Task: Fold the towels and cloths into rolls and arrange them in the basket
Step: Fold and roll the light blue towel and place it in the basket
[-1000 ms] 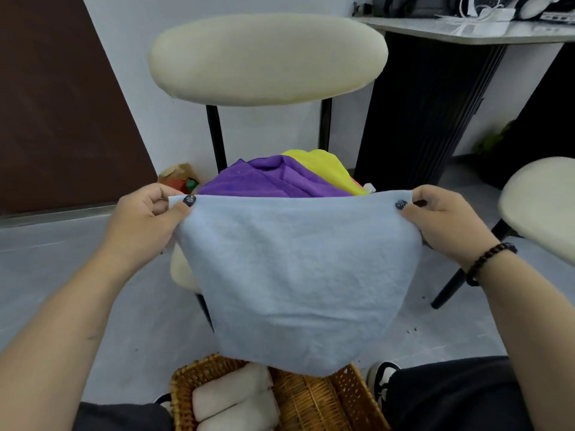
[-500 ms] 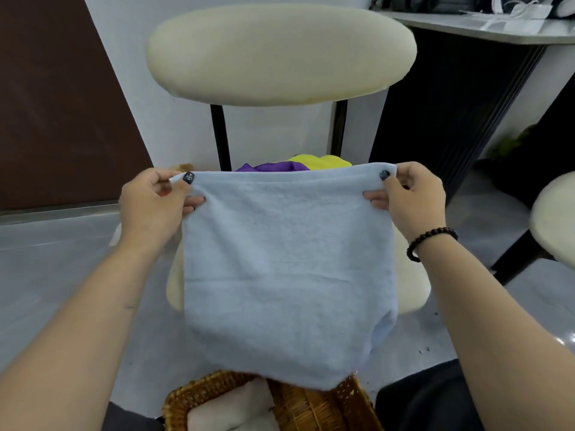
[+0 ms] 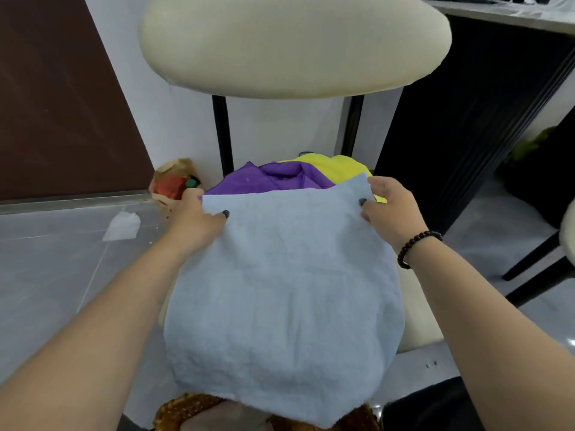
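Both hands are pinching the far corners of the light blue towel [image 3: 280, 293] — the left hand [image 3: 194, 219] with thumb on top at its corner, the right hand [image 3: 390, 209] likewise at the other. The towel is lying spread over the cream chair seat [image 3: 417, 309], its near edge hanging over the wicker basket [image 3: 183, 409] — purple cloth [image 3: 273, 178] and yellow cloth [image 3: 339, 168] are sitting just behind it.
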`<state>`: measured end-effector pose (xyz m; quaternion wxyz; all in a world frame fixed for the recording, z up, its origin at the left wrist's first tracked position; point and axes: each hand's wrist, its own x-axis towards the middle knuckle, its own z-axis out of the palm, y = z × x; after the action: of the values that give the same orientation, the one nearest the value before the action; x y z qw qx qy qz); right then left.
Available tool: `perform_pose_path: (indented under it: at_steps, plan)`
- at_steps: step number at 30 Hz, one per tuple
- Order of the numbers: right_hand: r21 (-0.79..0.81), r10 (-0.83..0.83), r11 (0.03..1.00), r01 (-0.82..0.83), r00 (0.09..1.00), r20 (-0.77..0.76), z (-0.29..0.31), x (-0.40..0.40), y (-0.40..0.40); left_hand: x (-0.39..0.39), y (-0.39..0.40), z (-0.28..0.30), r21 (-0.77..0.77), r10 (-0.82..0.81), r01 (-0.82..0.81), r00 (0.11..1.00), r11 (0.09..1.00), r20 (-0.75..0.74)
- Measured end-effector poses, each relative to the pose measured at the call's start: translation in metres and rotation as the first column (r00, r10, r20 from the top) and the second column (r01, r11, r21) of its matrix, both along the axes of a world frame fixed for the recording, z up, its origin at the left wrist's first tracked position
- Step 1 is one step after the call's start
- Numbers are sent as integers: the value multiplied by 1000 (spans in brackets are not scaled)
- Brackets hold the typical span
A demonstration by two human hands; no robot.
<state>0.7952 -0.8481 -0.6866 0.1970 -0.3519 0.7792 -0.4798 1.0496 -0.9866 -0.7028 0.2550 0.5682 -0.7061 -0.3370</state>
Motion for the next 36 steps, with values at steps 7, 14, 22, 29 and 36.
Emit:
perform_pose_path:
  at_steps: [7, 14, 22, 29, 36]
  plan:
    - [26, 16, 1000, -14, 999, -45, 5, -3, 15, -12, 30, 8, -205, -200, 249, 952, 947, 232]
    - [25, 3, 1000, -3, 1000, 22, 6, 3, 53, -26, 103, 3, -212, -428, 491, 858, 845, 285]
    - [350, 63, 933, -86, 995, 75, 4, 37, 115, -26, 175, -2, -114, -611, 675, 716, 729, 338]
    - [560, 139, 815, -148, 989, 57, -35, 68, 158, -15, 197, -8, -15, -610, 711, 614, 703, 500]
    - [219, -120, 975, 39, 921, 370, -61, 93, 174, -13, 186, -29, 33, -501, 697, 481, 716, 719]
